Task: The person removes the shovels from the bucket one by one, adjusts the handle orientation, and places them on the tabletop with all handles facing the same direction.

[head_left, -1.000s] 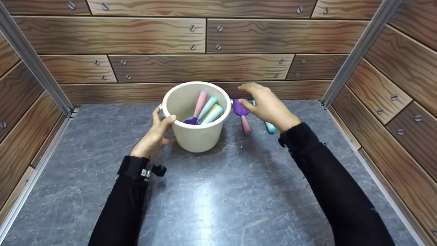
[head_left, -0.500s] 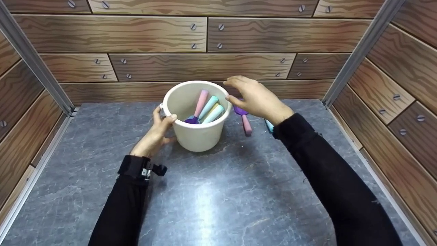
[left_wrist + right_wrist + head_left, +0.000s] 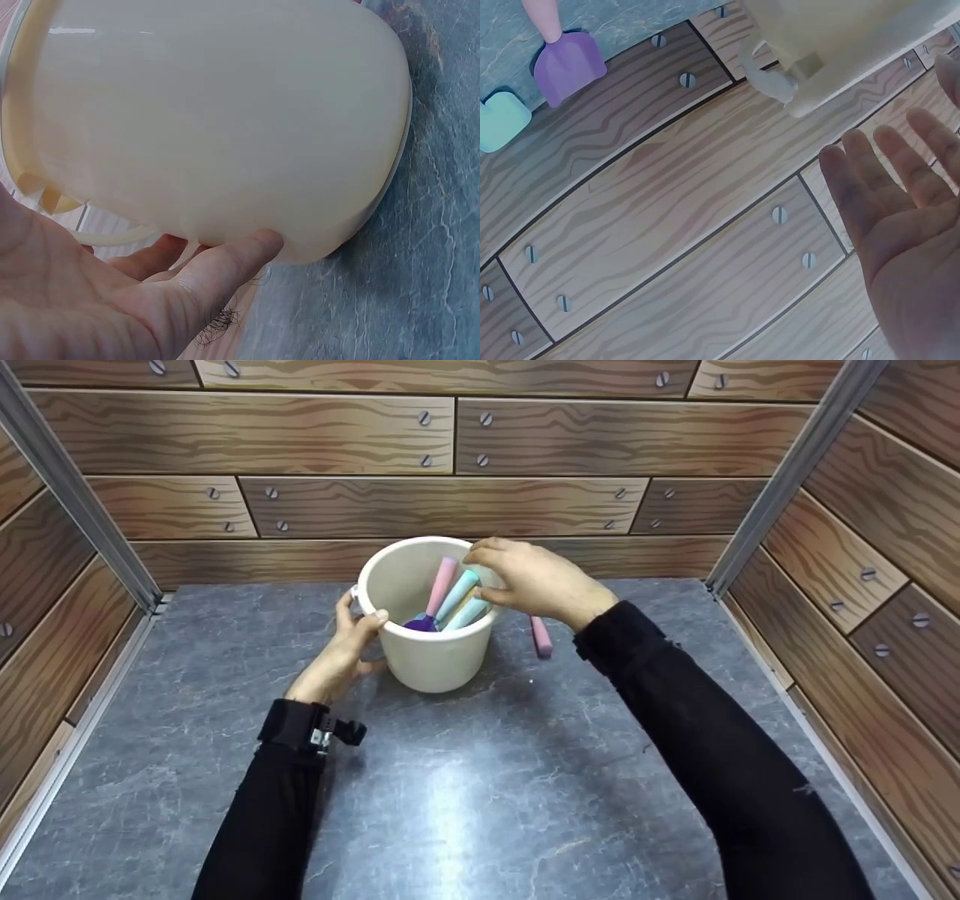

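Observation:
A cream bucket [image 3: 435,664] stands upright on the grey surface. My left hand [image 3: 335,654] holds its left side, thumb over the rim; in the left wrist view fingers [image 3: 225,262] touch the outer wall. Inside lean several toy shovels: a pink handle [image 3: 441,585] with a purple blade, turquoise handles [image 3: 457,592] and a bit of yellow. Over the bucket's right rim hovers my right hand [image 3: 536,581], fingers loosely bent, holding nothing visible. The right wrist view shows its palm [image 3: 911,247] bare.
Right of the bucket lie a purple toy shovel [image 3: 570,67] with a pink handle [image 3: 541,637] and a turquoise shovel [image 3: 502,121], which the right arm hides in the head view. Wood-patterned walls [image 3: 442,506] with metal corner posts enclose the surface at back and sides.
My right hand has moved left, from above the loose shovels to the bucket's opening, then dipped a little. The left hand and the bucket have stayed put.

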The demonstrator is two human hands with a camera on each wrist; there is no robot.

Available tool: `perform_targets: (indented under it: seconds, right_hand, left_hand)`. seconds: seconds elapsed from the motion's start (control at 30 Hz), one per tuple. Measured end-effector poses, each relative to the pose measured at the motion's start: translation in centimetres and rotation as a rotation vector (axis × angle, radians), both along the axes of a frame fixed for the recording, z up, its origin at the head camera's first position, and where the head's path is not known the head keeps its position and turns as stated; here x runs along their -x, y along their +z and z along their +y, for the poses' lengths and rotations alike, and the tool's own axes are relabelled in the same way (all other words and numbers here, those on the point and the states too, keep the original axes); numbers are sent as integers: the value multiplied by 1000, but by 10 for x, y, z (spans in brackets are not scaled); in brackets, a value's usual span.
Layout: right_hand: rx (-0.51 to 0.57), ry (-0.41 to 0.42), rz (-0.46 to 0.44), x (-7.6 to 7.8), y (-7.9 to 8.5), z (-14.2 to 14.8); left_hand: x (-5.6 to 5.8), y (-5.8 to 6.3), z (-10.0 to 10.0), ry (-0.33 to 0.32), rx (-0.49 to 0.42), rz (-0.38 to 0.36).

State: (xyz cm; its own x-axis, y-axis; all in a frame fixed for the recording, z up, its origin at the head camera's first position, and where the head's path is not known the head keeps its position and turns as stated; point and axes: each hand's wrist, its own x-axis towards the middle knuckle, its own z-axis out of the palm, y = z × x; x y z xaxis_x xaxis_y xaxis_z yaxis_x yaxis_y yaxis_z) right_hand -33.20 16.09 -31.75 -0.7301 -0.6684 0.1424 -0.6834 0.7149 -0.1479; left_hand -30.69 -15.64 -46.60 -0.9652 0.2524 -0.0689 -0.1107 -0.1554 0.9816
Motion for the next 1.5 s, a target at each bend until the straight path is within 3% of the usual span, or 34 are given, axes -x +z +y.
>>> perform_targets:
  seconds: [0.67,1.13,1.5]
  right_hand:
    - [-155,-5,-74,12,-14,-40]
    - [-257,-98,-220,19,-17,-56]
    - [-346,-90,-209,19,-15,-59]
  left_hand:
    - [-2,1,1,-3,17,1]
    - [-1,3,0,-4,3,4]
    - [-1,2,-1,-14,11,-3]
